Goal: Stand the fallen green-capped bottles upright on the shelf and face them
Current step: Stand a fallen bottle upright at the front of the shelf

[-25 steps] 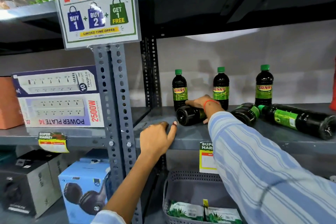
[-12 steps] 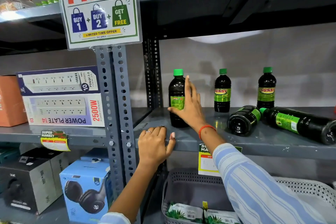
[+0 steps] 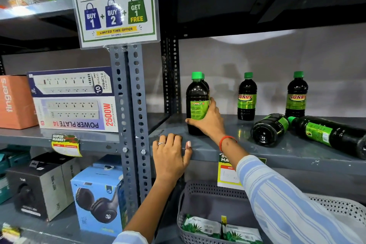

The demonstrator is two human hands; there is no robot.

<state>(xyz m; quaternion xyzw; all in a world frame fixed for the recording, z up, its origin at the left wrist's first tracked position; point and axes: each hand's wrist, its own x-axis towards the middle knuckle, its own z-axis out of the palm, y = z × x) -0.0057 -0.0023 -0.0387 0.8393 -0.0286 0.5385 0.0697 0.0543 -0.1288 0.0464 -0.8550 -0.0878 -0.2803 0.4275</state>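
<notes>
My right hand (image 3: 209, 120) grips a dark green-capped bottle (image 3: 196, 97) standing upright at the left front of the grey shelf (image 3: 227, 148), its back label towards me. Another upright bottle hides right behind it, only its cap (image 3: 203, 75) showing. Two more bottles stand at the back, one in the middle (image 3: 247, 97) and one further right (image 3: 296, 95), SUNNY labels forward. Two bottles lie on their sides to the right: one base towards me (image 3: 270, 128), one long across the shelf (image 3: 332, 134). My left hand (image 3: 170, 154) rests on the shelf's front edge.
A perforated upright post (image 3: 128, 105) borders the shelf on the left, with a FREE offer sign (image 3: 114, 4) above. Power extender boxes (image 3: 75, 101) fill the left bay. Below sit a grey basket (image 3: 208, 204) with packets, a headphone box (image 3: 97, 200) and a price tag (image 3: 227, 172).
My right hand lifted the fallen bottle from its side, stood it upright at the left front, and now turns it. My left hand stayed on the shelf edge.
</notes>
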